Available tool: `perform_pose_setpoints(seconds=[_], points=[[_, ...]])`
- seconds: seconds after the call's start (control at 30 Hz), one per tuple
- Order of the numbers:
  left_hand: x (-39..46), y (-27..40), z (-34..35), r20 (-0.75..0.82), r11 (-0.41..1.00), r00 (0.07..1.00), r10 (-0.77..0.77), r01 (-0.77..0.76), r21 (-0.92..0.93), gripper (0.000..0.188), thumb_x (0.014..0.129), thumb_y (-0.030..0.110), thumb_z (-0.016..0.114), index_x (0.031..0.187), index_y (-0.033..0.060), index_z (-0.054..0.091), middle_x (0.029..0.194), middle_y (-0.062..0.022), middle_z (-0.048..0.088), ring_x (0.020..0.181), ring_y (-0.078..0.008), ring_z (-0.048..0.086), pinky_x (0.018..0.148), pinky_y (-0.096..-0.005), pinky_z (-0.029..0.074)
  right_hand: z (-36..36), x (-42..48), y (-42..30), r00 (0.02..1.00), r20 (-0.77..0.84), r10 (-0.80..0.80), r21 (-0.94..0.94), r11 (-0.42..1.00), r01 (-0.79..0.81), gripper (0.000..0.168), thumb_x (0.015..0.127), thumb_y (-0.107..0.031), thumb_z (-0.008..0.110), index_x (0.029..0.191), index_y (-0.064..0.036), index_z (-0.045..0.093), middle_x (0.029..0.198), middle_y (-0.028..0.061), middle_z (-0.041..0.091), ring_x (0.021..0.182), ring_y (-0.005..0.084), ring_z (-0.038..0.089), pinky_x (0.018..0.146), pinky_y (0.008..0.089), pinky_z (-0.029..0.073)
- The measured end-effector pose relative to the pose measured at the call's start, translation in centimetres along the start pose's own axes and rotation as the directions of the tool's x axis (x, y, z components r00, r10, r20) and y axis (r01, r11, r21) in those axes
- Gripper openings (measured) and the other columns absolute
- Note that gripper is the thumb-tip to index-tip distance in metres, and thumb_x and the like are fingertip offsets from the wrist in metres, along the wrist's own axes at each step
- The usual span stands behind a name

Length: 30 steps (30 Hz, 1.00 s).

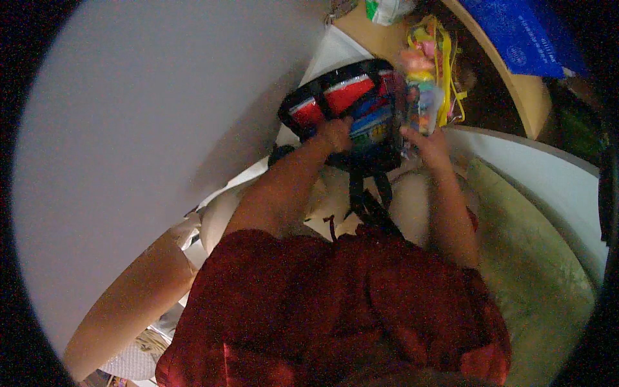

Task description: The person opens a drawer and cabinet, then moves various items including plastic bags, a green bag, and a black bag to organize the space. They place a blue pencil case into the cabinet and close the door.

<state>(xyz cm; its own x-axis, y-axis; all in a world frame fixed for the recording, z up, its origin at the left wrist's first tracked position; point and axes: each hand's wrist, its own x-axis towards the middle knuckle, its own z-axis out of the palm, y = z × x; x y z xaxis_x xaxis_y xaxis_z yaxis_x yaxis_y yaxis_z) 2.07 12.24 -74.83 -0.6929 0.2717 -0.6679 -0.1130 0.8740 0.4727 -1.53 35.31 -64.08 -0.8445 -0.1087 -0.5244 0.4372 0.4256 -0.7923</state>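
A black bag (350, 99) with red panels and black straps is in front of me, tilted, with blue and multicoloured material showing at its front. My left hand (336, 135) lies against that front; blur and the bag hide how its fingers are set. On the right side, my right hand (432, 147) has its thumb and fingers around the lower end of a clear plastic packet (428, 109) with colourful contents. Just beyond the packet is a clear pouch with yellow trim (442, 72), holding pink, orange and yellow items.
A plain grey wall (145, 121) rises close on the left. A wooden shelf unit (527, 101) curves at upper right, with a blue printed bag (522, 38) on it. Below it are a pale panel (541, 159) and a greenish surface (522, 232). A green-and-white package (384, 10) sits at the top.
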Motion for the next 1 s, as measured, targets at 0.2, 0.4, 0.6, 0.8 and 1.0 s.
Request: perform_pose_setpoints(seconds=[0.2,0.4,0.6,0.8,1.0], points=[[-5.0,2.1,-6.8,-0.302,0.999,0.953,-0.013,0.021,0.024,0.045,0.078,0.033,0.059,0.109,0.0018,0.049,0.096,-0.0211,0.061,0.088,-0.0377,0.059,0.077,-0.0448,0.047,0.9,1.8,1.9,0.977,-0.075,-0.2,0.012,0.979,0.201,0.053,0.069,-0.023,0.075,0.112,-0.003,0.051,0.1,0.008,0.058,0.09,0.0178,0.056,0.077,0.0301,0.045],[-12.9,5.3,-14.3,-0.628,0.979,0.753,-0.197,0.116,-0.168,0.039,0.083,0.035,0.056,0.103,0.0012,0.051,0.092,-0.0249,0.059,0.087,-0.0377,0.059,0.075,-0.0443,0.046,1.6,1.6,0.4,0.983,-0.038,-0.181,0.039,0.982,0.183,0.062,0.07,-0.028,0.074,0.119,-0.002,0.046,0.109,0.0098,0.055,0.098,0.02,0.053,0.083,0.0338,0.044],[-16.7,6.8,-17.0,-0.602,0.535,0.667,-0.439,-0.345,-0.771,0.027,0.087,0.023,0.057,0.103,0.002,0.052,0.084,-0.008,0.058,0.077,-0.0151,0.053,0.069,-0.0278,0.043,2.4,1.7,0.3,0.991,0.058,-0.121,0.118,0.986,0.114,0.058,0.072,-0.027,0.072,0.118,-0.003,0.045,0.113,0.0118,0.055,0.102,0.0223,0.053,0.086,0.0355,0.042],[-17.4,7.5,-15.9,-0.671,0.444,0.63,-0.391,-0.51,-0.737,0.021,0.089,0.019,0.055,0.103,0.0041,0.051,0.085,-0.0007,0.054,0.075,-0.0081,0.046,0.068,-0.0231,0.04,3.2,3.6,0.5,0.982,0.084,-0.169,-0.106,0.978,0.177,0.055,0.074,-0.02,0.069,0.12,-0.004,0.044,0.114,0.0138,0.054,0.104,0.0258,0.053,0.088,0.0372,0.042],[-17.7,6.5,-15.5,-0.609,0.08,0.728,-0.314,-0.619,-0.781,0.027,0.088,0.023,0.056,0.11,0.0085,0.053,0.095,-0.0026,0.06,0.085,-0.0149,0.057,0.077,-0.0316,0.048,6.9,5.8,1.3,0.623,0.28,-0.73,-0.306,0.547,0.779,0.049,0.076,-0.029,0.066,0.116,-0.006,0.048,0.114,0.0122,0.053,0.102,0.0286,0.054,0.087,0.0428,0.046]])
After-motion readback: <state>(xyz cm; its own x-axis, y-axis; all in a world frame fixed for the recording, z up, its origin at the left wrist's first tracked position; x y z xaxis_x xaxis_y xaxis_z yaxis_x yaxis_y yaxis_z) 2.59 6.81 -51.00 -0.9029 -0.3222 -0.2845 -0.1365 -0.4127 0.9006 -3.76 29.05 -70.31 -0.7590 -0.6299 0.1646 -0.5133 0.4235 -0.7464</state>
